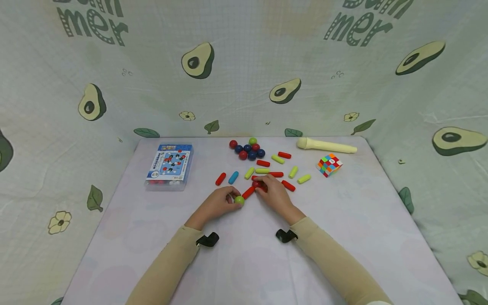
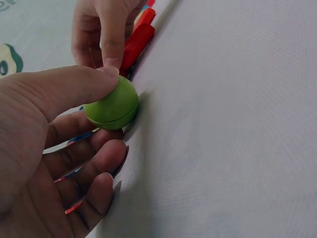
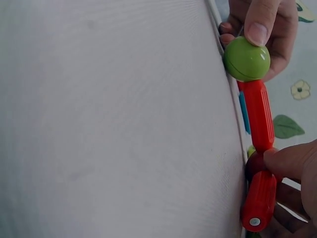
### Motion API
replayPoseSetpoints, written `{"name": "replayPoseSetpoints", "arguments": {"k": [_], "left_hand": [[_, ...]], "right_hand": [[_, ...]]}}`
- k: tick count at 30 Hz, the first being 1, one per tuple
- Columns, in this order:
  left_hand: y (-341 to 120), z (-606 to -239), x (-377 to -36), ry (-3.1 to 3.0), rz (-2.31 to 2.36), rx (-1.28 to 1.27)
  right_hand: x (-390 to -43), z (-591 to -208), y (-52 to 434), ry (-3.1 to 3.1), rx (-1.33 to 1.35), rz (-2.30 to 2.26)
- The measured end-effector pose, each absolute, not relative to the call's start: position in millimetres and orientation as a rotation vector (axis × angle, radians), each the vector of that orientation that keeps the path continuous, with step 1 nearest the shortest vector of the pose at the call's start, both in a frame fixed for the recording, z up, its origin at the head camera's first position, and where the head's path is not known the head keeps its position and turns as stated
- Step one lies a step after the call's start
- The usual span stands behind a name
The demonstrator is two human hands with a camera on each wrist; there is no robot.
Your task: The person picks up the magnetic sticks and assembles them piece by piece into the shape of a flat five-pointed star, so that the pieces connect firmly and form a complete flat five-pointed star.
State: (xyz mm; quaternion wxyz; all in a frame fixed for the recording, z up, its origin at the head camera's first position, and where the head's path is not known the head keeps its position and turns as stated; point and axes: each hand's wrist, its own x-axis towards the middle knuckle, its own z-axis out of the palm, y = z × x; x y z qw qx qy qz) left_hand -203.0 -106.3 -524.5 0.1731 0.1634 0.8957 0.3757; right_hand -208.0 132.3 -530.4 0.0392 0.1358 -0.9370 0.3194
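In the head view my left hand (image 1: 218, 204) pinches a green ball (image 1: 239, 200) between thumb and fingers, low over the table. A red magnetic rod (image 3: 259, 116) joins that ball to a dark red ball (image 3: 254, 166), as the right wrist view shows. Thumb and fingers of my right hand (image 1: 277, 195) hold the dark red ball. From it a second red rod (image 3: 260, 198) sticks out, its silver end facing the camera. Close behind the hands lie a blue rod (image 1: 234, 177) and a loose red rod (image 1: 220, 178).
Several blue, red and green balls (image 1: 252, 155) cluster at the back. Yellow-green rods (image 1: 304, 178) and red rods (image 1: 288, 185) lie scattered to the right. A puzzle cube (image 1: 329, 165) and cream round-headed stick (image 1: 325, 145) lie farther right. A boxed set (image 1: 171, 165) sits left.
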Motion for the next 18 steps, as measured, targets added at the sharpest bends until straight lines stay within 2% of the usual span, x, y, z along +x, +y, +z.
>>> {"name": "replayPoseSetpoints", "arguments": {"k": [18], "left_hand": [[-104.6, -523.7, -201.2, 2.550, 1.059, 0.418]], "right_hand": [[-193.9, -528.0, 145.6, -2.939, 0.434, 0.938]]}}
